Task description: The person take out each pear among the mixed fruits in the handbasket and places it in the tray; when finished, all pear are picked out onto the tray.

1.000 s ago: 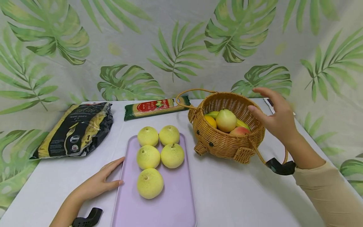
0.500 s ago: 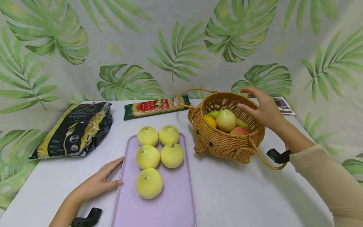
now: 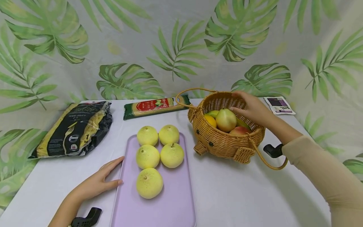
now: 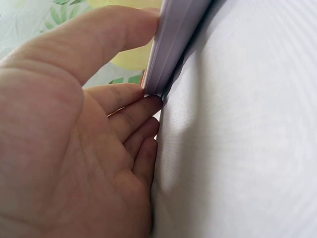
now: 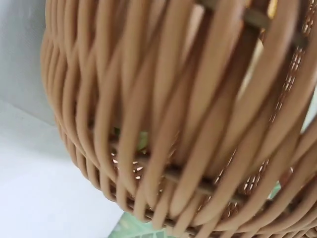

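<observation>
My right hand (image 3: 252, 108) reaches over the rim of a pig-shaped wicker basket (image 3: 221, 146), fingers loosely spread. Its thumb tip is close beside a pale pear (image 3: 226, 119). Around the pear lie an orange (image 3: 210, 120), a peach (image 3: 239, 130) and a banana (image 3: 212, 113). In the right wrist view, the basket's woven side (image 5: 163, 114) hides the hand. My left hand (image 3: 97, 183) rests at the left edge of a lilac tray (image 3: 175, 201); its thumb touches the rim in the left wrist view. Several round yellow-green fruits (image 3: 149, 183) sit on the tray.
A black bag of penne (image 3: 75, 130) lies at the back left. Behind the tray is a long spaghetti packet (image 3: 156, 107). A small white and purple packet (image 3: 279, 105) lies behind the basket at right. The basket's rope handles (image 3: 269, 164) stick out on both sides.
My right hand has moved left and down, from the basket's right side to over its opening, near the pear. The packet behind it has come into view. The left hand keeps its place.
</observation>
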### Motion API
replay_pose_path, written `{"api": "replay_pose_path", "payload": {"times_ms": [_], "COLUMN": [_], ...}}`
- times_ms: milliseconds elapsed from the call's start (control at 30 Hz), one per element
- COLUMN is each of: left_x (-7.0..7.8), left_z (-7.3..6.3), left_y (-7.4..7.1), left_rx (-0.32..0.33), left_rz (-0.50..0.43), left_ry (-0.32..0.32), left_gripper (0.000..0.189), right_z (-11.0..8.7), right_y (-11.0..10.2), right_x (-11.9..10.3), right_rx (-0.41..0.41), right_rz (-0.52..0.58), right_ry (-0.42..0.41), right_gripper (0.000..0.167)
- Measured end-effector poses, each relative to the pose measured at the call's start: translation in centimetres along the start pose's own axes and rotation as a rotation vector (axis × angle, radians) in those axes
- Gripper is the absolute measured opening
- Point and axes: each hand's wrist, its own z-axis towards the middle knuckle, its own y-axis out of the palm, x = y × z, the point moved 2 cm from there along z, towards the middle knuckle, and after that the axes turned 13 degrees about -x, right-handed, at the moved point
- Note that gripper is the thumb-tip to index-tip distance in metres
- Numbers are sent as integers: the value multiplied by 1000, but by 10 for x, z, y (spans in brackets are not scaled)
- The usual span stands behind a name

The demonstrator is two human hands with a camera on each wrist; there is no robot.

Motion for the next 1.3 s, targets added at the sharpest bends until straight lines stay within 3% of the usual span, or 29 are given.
{"api": "replay_pose_path", "payload": {"times_ms": [333,567,1000,1300], "left_x": [4,3,1,1], "left_z": [1,0,-1,0], "left_y": [1,0,0,0], "left_rx": [4,8,1,5], "left_rz": [-4,4,10,-1], "left_ry": [0,15,-1,16], "left_gripper": [74,73,73,72], "right_z": [13,17,22,22], "right_y": [6,13,19,22], "right_x": [4,6,10,11], "right_rx": [-132,-282,-416,-502], "right_rz": [86,232,193,252], "right_ry": [40,61,102,178], "right_gripper": [64,65,63,69]}}
